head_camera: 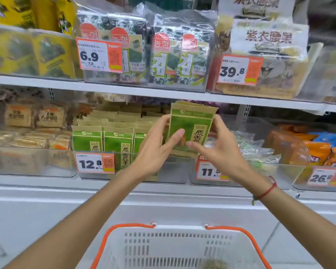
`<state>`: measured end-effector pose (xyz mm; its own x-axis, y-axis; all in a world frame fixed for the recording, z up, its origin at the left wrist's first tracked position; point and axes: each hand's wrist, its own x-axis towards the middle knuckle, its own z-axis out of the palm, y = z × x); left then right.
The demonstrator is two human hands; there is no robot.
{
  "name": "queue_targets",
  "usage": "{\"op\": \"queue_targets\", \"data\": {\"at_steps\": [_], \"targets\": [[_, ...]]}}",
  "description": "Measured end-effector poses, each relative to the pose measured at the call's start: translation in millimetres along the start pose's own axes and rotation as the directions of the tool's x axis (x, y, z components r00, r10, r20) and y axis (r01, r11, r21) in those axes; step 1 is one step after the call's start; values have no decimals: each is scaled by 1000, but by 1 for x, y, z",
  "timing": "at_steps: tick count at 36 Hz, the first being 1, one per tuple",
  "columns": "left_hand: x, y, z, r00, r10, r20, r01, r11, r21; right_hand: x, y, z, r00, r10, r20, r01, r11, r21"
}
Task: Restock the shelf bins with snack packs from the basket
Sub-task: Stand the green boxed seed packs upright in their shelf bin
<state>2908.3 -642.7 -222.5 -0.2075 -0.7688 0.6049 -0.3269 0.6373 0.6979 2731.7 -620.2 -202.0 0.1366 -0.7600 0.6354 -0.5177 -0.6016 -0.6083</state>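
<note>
Both hands hold a green and kraft-paper snack pack [194, 125] upright in front of the lower shelf. My left hand [159, 146] grips its left edge with the thumb across the front. My right hand [219, 148] grips its right edge and lower corner. The pack hovers over the right end of a clear shelf bin [171, 171] that holds rows of identical green packs [103, 140]. Below, a white basket with orange handles [175, 247] stands at the bottom of the view; something small and brownish lies in it.
A 12.8 price tag [95, 163] hangs on the green-pack bin. To its right a bin tagged 11 [209, 170] holds clear bags. Orange and blue packs [310, 148] fill the far right bin. The upper shelf [163, 93] carries seaweed packs [171, 59] overhead.
</note>
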Motion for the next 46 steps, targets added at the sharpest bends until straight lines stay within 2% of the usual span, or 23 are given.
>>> {"op": "queue_targets", "data": {"at_steps": [4, 6, 9, 10, 13, 15, 17, 19, 21, 25, 27, 30, 33, 36, 38, 41, 44, 46], "targets": [[33, 7, -16, 992, 103, 70, -112, 983, 145, 21, 3, -2, 989, -55, -140, 43, 995, -87], [41, 2, -20, 993, 74, 93, -93, 971, 221, 28, 9, 0, 991, -33, -130, 13, 988, -152], [46, -9, -21, 985, -23, 171, -29, 955, 295, 36, 23, 7, 999, 32, -30, -39, 967, -251], [46, -14, -21, 980, -61, 191, -14, 929, 369, 38, 29, 10, 998, 63, 15, -56, 958, -280], [45, -28, -19, 970, -127, 206, -36, 767, 641, 42, 44, 20, 986, 118, 116, -51, 885, -463], [47, -35, -16, 966, -108, 236, -99, 685, 722, 43, 51, 25, 990, 84, 116, -9, 847, -532], [50, -39, -13, 960, -74, 268, -173, 596, 784, 42, 53, 30, 993, 22, 113, 39, 858, -511], [53, -40, -9, 962, -38, 270, -207, 541, 815, 43, 53, 31, 987, -8, 158, 91, 846, -525], [53, -41, -6, 969, 1, 248, -211, 527, 823, 43, 52, 30, 976, -21, 218, 145, 809, -570], [49, -43, -10, 964, 67, 258, -256, 500, 827, 42, 47, 21, 965, -160, 206, 252, 774, -581], [47, -42, -14, 953, 84, 291, -294, 496, 817, 38, 43, 16, 934, -222, 280, 350, 720, -599], [50, -39, -19, 949, 78, 305, -303, 484, 821, 37, 42, 15, 864, -175, 472, 464, 638, -615], [56, -36, -18, 955, 94, 282, -293, 453, 842, 47, 45, 15, 845, -230, 483, 524, 534, -663], [62, -33, -13, 968, 102, 231, -252, 440, 862, 61, 46, 21, 875, -265, 405, 484, 484, -729], [66, -33, -9, 977, 98, 187, -211, 468, 858, 71, 45, 27, 917, -235, 324, 399, 487, -777], [71, -33, -7, 988, 38, 149, -147, 509, 848, 87, 48, 35, 982, -89, 164, 185, 576, -796], [76, -38, -6, 981, -59, 186, -141, 448, 883, 97, 56, 47, 997, 51, 66, 20, 618, -786], [80, -39, -5, 976, -114, 188, -126, 408, 904, 100, 62, 54, 987, 161, 28, -93, 692, -716]]}}
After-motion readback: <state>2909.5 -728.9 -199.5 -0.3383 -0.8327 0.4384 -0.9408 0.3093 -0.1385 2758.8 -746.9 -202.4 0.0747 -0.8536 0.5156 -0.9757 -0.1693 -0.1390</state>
